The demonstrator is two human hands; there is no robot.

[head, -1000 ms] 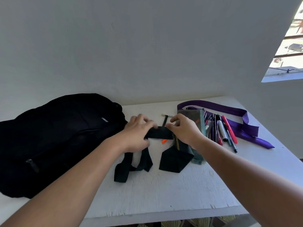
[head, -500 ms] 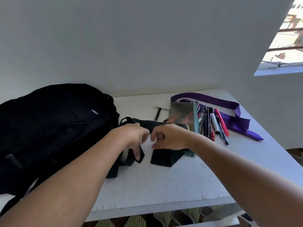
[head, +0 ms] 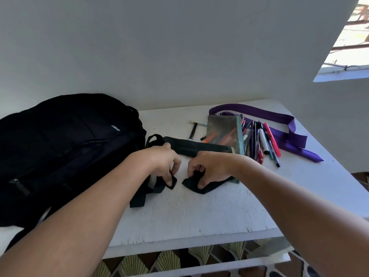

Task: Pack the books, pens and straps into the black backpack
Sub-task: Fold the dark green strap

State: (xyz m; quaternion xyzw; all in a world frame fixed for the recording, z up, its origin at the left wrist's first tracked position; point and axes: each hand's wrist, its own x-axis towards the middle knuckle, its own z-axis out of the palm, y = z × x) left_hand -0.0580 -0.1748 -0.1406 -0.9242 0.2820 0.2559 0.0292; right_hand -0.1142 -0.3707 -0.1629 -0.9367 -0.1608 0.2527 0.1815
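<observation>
A dark green strap (head: 191,147) lies across the middle of the white table (head: 199,212). My left hand (head: 161,162) pinches one part of it near the black backpack (head: 60,146). My right hand (head: 209,168) pinches another fold of it just to the right. The backpack lies on its side at the left, zipped as far as I can see. A book with a glossy cover (head: 223,134) sits behind my right hand. Several pens (head: 263,140) lie beside it, and a purple strap (head: 283,128) curls behind them.
One dark pen (head: 192,131) lies apart near the wall. The table's front edge runs just below my forearms, with patterned floor (head: 169,262) beneath. A wall stands close behind the table, and a window opening (head: 351,47) is at the upper right.
Both hands have drawn nearer to me along the dark green strap and lowered onto its folded ends. The strap's middle now lies stretched behind them.
</observation>
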